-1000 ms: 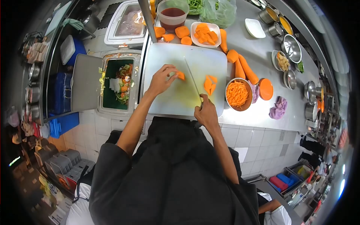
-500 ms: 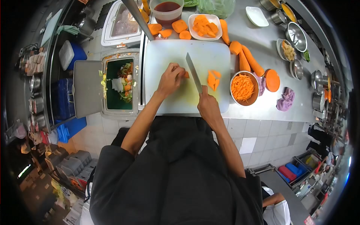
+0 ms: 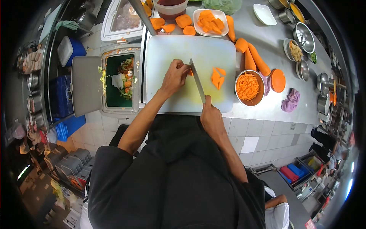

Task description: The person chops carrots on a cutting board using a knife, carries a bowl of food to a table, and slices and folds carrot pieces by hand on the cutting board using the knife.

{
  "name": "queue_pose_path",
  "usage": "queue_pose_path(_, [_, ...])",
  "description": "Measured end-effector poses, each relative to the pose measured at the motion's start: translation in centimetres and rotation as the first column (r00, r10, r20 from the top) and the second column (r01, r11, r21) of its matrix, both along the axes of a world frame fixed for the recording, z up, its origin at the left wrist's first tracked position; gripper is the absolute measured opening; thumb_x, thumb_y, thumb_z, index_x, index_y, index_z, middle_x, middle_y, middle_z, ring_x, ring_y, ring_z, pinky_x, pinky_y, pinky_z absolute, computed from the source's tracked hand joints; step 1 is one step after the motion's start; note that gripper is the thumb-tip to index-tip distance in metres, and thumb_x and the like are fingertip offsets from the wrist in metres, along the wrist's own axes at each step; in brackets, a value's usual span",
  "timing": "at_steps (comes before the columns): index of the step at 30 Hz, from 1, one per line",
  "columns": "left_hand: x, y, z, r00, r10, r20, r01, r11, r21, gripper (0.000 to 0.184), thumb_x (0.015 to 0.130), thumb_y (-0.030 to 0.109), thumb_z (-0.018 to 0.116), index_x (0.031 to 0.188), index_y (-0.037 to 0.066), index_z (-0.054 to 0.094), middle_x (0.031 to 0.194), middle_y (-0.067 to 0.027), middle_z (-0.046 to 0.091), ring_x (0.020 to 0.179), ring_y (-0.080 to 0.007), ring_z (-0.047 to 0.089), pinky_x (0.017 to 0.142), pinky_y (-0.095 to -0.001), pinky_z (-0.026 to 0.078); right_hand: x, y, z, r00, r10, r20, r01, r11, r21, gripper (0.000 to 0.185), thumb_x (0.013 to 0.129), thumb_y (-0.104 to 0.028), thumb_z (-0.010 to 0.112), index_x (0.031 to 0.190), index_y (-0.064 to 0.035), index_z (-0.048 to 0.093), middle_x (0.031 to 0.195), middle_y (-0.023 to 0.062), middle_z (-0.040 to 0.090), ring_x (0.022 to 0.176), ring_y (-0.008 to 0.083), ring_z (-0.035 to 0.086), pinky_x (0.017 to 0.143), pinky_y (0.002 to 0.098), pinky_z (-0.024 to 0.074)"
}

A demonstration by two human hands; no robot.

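Note:
My left hand (image 3: 175,77) is closed on a small carrot piece (image 3: 190,72), mostly hidden by the fingers, on the white cutting board (image 3: 164,49). My right hand (image 3: 212,117) grips the handle of a knife (image 3: 198,83), whose blade lies against the right side of that piece, its tip pointing away from me. Several cut carrot pieces (image 3: 217,78) rest on the board to the right of the blade. Beside the board's right edge, a metal bowl (image 3: 261,92) holds shredded carrot.
Behind the board are a tray of carrot chunks (image 3: 196,16) and a tub of dark liquid (image 3: 170,11). Whole carrots (image 3: 259,59), an orange lid (image 3: 278,80) and a purple cloth (image 3: 291,100) lie to the right. An open scrap bin (image 3: 103,95) stands at left. A co-worker's arm (image 3: 276,200) shows at lower right.
Since the first frame, my left hand has moved right and closed more tightly round the carrot piece. The knife has come up against the piece. The camera view has shifted slightly.

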State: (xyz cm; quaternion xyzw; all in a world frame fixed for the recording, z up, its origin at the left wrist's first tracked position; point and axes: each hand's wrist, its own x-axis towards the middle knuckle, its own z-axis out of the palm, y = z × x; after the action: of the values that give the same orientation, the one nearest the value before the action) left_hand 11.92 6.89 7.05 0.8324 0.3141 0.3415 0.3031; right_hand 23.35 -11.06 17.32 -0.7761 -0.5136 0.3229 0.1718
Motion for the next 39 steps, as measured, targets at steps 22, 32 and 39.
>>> queue_pose_path(22, [-0.5, -0.1, -0.9, 0.998, -0.04, 0.04, 0.039, 0.999, 0.01, 0.019, 0.083, -0.005, 0.065, 0.099, 0.005, 0.063, 0.1, -0.0126, 0.048, 0.088, -0.0282, 0.054, 0.072, -0.037, 0.049, 0.5, 0.4, -5.4, 0.996, 0.066, 0.064, -0.074, 0.987, 0.143, 0.015, 0.097, -0.004, 0.046, 0.106, 0.0013, 0.035, 0.059, 0.0289, 0.055, 0.059, 0.049, 0.058, 0.051, 0.0557, 0.0436])
queue_pose_path(32, [-0.5, 0.0, -1.2, 0.999, -0.012, 0.053, 0.012, 1.0, -0.007, 0.022, 0.082, -0.004, 0.067, 0.102, 0.005, 0.064, 0.102, -0.0131, 0.049, 0.085, -0.0286, 0.055, 0.071, -0.0367, 0.049, 0.3, 0.0, -0.7, 0.999, 0.029, 0.028, -0.03, 0.999, 0.043, 0.015, 0.097, -0.004, 0.046, 0.107, 0.0008, 0.036, 0.059, 0.0287, 0.056, 0.059, 0.0484, 0.059, 0.05, 0.0559, 0.0447])
queue_pose_path(39, [-0.5, 0.1, -1.3, 0.998, -0.016, 0.064, 0.016, 1.0, 0.0, 0.025, 0.082, -0.005, 0.067, 0.104, 0.005, 0.064, 0.102, -0.0128, 0.049, 0.087, -0.0285, 0.055, 0.073, -0.037, 0.049, 0.2, -0.1, -0.7, 0.999, 0.023, 0.037, -0.024, 0.999, 0.03, 0.015, 0.097, -0.004, 0.047, 0.106, 0.0012, 0.036, 0.059, 0.0284, 0.055, 0.059, 0.0489, 0.058, 0.05, 0.0563, 0.0438])
